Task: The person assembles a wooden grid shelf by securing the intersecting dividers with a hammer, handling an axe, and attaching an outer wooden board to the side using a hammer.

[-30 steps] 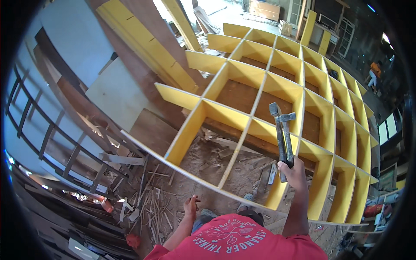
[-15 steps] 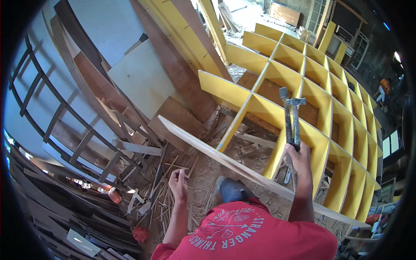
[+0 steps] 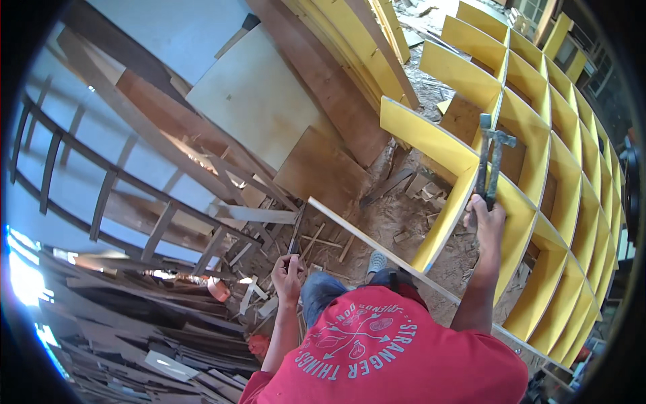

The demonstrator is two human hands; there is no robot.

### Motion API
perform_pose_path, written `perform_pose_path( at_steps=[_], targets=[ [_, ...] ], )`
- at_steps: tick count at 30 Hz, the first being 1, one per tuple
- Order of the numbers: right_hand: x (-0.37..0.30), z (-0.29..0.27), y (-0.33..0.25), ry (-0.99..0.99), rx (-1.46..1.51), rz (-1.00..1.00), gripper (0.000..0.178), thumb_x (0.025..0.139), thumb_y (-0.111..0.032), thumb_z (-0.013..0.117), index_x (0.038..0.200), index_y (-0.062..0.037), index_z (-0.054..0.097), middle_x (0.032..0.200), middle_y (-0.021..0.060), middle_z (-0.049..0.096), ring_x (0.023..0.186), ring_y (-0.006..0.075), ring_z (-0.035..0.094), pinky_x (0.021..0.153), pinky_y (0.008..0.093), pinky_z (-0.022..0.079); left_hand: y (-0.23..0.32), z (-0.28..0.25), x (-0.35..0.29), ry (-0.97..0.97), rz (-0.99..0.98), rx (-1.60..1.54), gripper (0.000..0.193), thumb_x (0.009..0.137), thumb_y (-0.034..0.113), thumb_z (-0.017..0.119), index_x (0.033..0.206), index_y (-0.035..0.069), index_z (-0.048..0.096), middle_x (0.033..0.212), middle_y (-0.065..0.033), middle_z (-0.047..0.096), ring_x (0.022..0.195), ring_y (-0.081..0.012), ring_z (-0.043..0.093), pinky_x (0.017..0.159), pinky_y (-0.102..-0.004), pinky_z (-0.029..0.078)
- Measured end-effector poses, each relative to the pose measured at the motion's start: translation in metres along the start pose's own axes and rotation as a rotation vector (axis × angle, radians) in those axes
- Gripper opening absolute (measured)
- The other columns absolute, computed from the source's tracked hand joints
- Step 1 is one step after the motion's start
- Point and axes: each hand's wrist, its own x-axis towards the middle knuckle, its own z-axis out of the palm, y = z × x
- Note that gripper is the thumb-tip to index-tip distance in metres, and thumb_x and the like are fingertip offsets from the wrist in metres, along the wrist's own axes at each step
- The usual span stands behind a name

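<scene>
My right hand (image 3: 486, 219) is closed round the handles of a hammer (image 3: 496, 158) and a second long dark tool (image 3: 483, 148) beside it, whose kind I cannot tell. Both point upward in front of the yellow wooden grid frame (image 3: 431, 128). My left hand (image 3: 288, 277) hangs in front of me at left with its fingers curled and pinched. Anything between those fingers is too small to make out. A long pale wooden board (image 3: 363, 236) runs along the near edge of the grid, between me and its open cells.
Wood scraps (image 3: 330, 242) litter the floor by my feet. At left stand a dark ladder-like frame (image 3: 108, 195) and a stack of dark planks (image 3: 155, 316). Sheets of board (image 3: 269, 94) lean on the wall, near a yellow panel (image 3: 343, 47).
My view has swung, so the grid sits farther right. One leg now shows at left, bent, with a sandalled foot beside it. My right hand still grips both tools; my left fingers stay curled.
</scene>
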Motion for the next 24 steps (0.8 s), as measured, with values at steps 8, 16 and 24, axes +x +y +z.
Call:
perform_pose_path(
  at_steps=[8, 16, 24],
  targets=[
    [-0.003, 0.119, -0.021, 0.003, -0.003, 0.074, 0.028, 0.098, -0.027, 0.075, 0.095, 0.0001, 0.066, 0.074, 0.0047, 0.068, 0.057, 0.0126, 0.066, 0.053, 0.0284, 0.052, 0.06, 0.027, 0.152, -0.323, 0.1, 0.008, 0.016, 0.105, 0.015, 0.068, 0.107, 0.0, 0.072, 0.09, -0.003, 0.071, 0.074, -0.0078, 0.063, 0.071, -0.0251, 0.053],
    [-0.055, 0.205, -0.048, 0.268, -0.063, 0.166, 0.028, 0.095, -0.026, 0.078, 0.093, -0.0012, 0.066, 0.071, 0.0036, 0.066, 0.059, 0.0129, 0.065, 0.055, 0.029, 0.052, 0.093, 0.041, 0.309, -0.801, 0.086, 0.017, 0.016, 0.106, 0.017, 0.068, 0.108, 0.001, 0.071, 0.085, 0.0002, 0.067, 0.076, -0.0059, 0.06, 0.069, -0.0239, 0.05],
    [-0.11, 0.236, -0.053, 0.451, -0.122, 0.263, 0.037, 0.09, -0.028, 0.082, 0.106, 0.0016, 0.067, 0.081, 0.0055, 0.069, 0.068, 0.0152, 0.065, 0.062, 0.0315, 0.053, 0.132, 0.106, 0.392, -1.123, 0.204, 0.03, 0.013, 0.106, 0.014, 0.067, 0.107, 0.001, 0.07, 0.086, 0.0007, 0.066, 0.075, -0.0071, 0.061, 0.068, -0.0252, 0.051]
  ],
)
